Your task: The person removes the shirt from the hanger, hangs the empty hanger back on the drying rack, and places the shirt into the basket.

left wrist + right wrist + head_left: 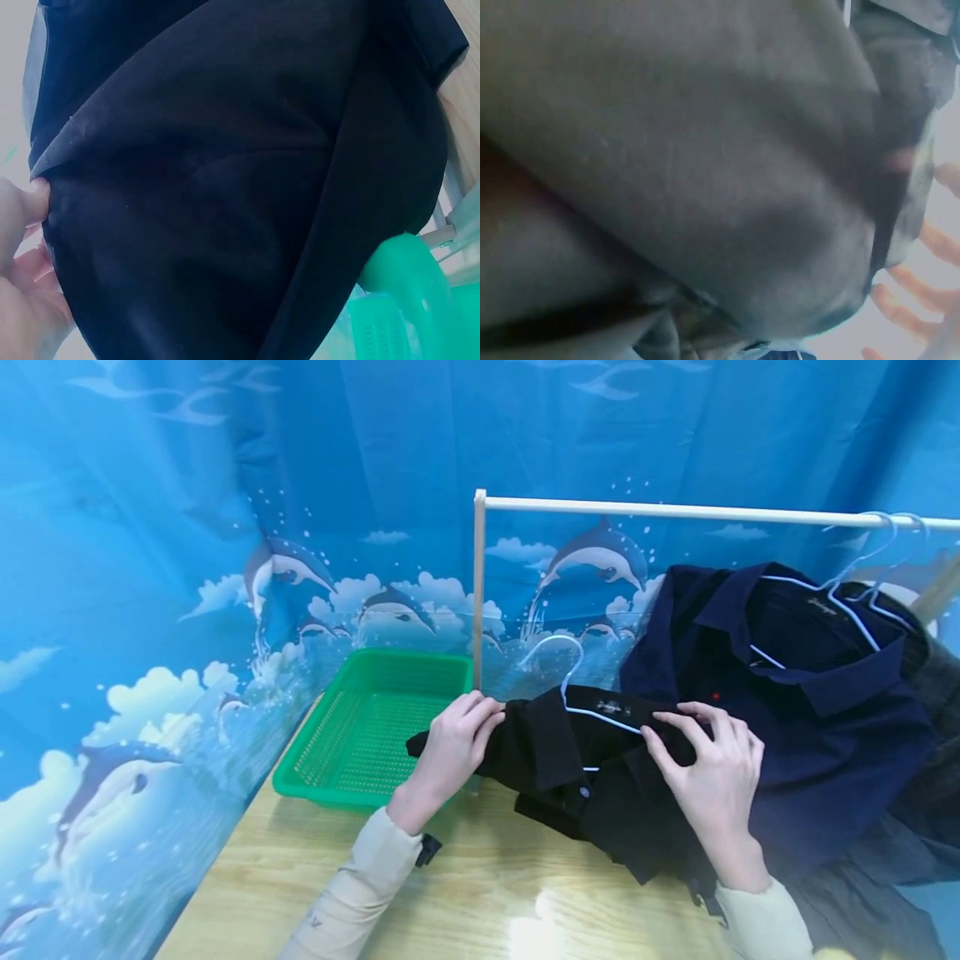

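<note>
A black collared shirt [555, 735] hangs on a light-blue wire hanger [573, 668] in front of me, its hook standing free of the rail. My left hand [457, 735] pinches the shirt's shoulder edge; in the left wrist view, the thumb presses the dark cloth [202, 180]. On the other side, my right hand [712, 760] pinches the collar edge by the hanger's arm with thumb and forefinger, other fingers spread. Cloth fills most of the right wrist view, with the right fingers [922, 289] at its edge.
A wooden rack's rail [675, 512] crosses behind, its upright [479, 585] on the left. A navy shirt [825, 752] and a dark grey garment [947, 718] hang at right. A green plastic basket [300, 777] stands at left on the wooden table [247, 877], before a dolphin-print curtain [150, 610].
</note>
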A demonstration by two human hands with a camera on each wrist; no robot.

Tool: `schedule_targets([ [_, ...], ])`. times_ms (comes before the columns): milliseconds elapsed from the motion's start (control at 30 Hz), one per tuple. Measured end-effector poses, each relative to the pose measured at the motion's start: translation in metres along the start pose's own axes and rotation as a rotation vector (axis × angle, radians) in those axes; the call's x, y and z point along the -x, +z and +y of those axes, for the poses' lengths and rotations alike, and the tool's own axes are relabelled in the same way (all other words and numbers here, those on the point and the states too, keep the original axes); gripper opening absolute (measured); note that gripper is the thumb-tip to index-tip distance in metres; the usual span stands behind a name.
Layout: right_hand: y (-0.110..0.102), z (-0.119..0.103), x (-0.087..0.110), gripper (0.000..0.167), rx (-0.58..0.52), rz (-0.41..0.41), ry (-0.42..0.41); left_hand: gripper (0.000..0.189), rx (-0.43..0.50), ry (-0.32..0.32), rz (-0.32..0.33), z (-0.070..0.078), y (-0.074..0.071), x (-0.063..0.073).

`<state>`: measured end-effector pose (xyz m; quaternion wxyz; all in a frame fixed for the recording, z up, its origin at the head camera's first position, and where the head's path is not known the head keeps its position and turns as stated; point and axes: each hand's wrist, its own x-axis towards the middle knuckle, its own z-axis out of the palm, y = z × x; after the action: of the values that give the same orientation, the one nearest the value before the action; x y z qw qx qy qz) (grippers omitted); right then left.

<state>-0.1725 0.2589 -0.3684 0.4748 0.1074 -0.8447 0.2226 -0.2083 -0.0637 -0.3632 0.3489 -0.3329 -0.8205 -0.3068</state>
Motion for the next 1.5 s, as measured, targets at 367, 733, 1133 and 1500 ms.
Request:
schedule_targets([
  [367,-0.009,0.014,0.009,0.037,0.059,-0.012,0.013,0.010,0.045,-0.044,0.034,-0.010,-0.007,0.003],
  [733,-0.015,0.033,0.016,0.039,0.029,-0.044,0.070,0.012,0.100,-0.066,0.056,-0.013,-0.013,0.001],
  [1133,-0.007,0.014,0.004,0.028,-0.074,0.034,-0.090,0.010,0.070,-0.040,0.015,-0.008,-0.007,0.000],
  [1500,0.015,-0.011,-0.004,0.036,0.002,0.048,-0.493,0.009,0.072,-0.010,-0.038,-0.002,0.003,0.000],
])
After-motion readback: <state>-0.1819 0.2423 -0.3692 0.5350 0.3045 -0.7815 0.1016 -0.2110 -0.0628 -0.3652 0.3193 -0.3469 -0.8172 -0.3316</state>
